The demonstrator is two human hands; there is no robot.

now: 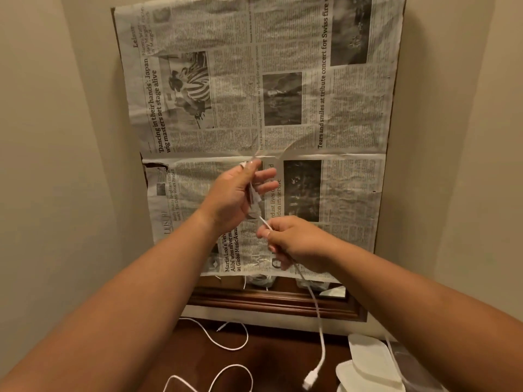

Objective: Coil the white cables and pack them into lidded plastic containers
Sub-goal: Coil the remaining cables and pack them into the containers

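Both hands are on the same white cable [319, 315], held up at chest height in front of the newspaper [283, 80] taped over the mirror.

- left hand [232, 196]: thumb and index pinch the upper end. A few turns seem bunched in the palm, but it's too blurred to count them. The other fingers are fanned out.
- right hand [300, 244]: closed in a pinch on the cable just below the left and nearer to me.

Short taut run between the two grips, going up and away from right to left. Below the right hand the free tail hangs almost straight down, and its connector [310, 382] dangles just above the table [283, 357].

Key geometry: the slack is all under the right hand and its long axis is vertical. So my read is that the right hand feeds tail upward while the left takes the wraps. Coil looks early, since most of the length is unwound.

Risk: the connector could swing and snag as the tail shortens.

More loose cables [226, 342] lie on the table to the lower left. White plastic lids [370, 360] sit lower right, closer to the right hand. I can't tell from here whether any container is open.
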